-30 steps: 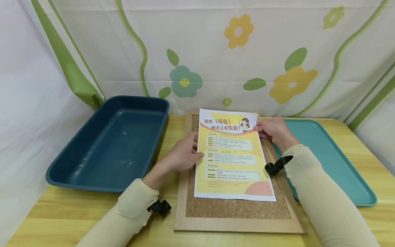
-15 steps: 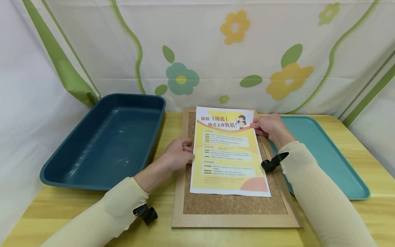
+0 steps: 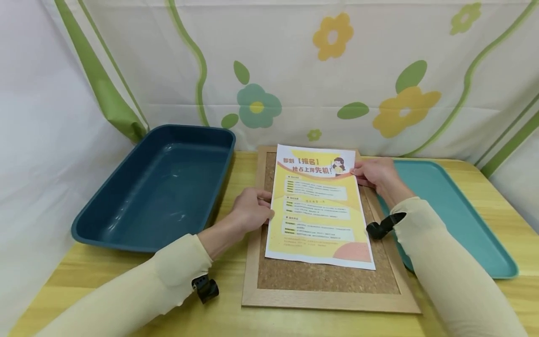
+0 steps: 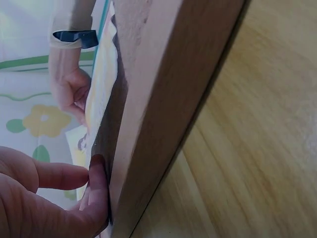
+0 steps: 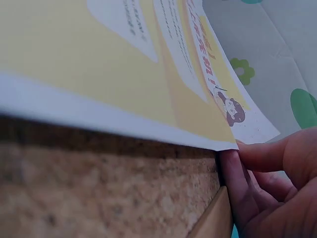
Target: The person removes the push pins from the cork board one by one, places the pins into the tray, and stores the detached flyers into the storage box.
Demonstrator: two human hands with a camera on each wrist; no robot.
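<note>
A yellow and white printed poster sheet [image 3: 317,206] lies over a wood-framed cork board [image 3: 320,278]. Its left edge is pinched between the thumb and fingers of my left hand [image 3: 251,209], about midway along. At the upper right edge, my right hand [image 3: 378,174] pinches the sheet between thumb and finger. In the right wrist view, the sheet's edge [image 5: 114,119] stands a little off the cork [image 5: 104,193], with a shadow beneath. From the left wrist, the sheet [image 4: 103,82] looks wavy along its edge, above the board's wooden frame [image 4: 153,99].
A deep dark blue tub [image 3: 156,187] stands left of the board. To the right lies a flat teal tray [image 3: 459,220], partly behind my right forearm. A flower-patterned curtain [image 3: 303,84] hangs at the back of the wooden table [image 3: 101,276].
My left forearm has swung slightly outward to the left. Both hands keep their pinch on the sheet, which stays in about the same place over the board. The head view shifts a little.
</note>
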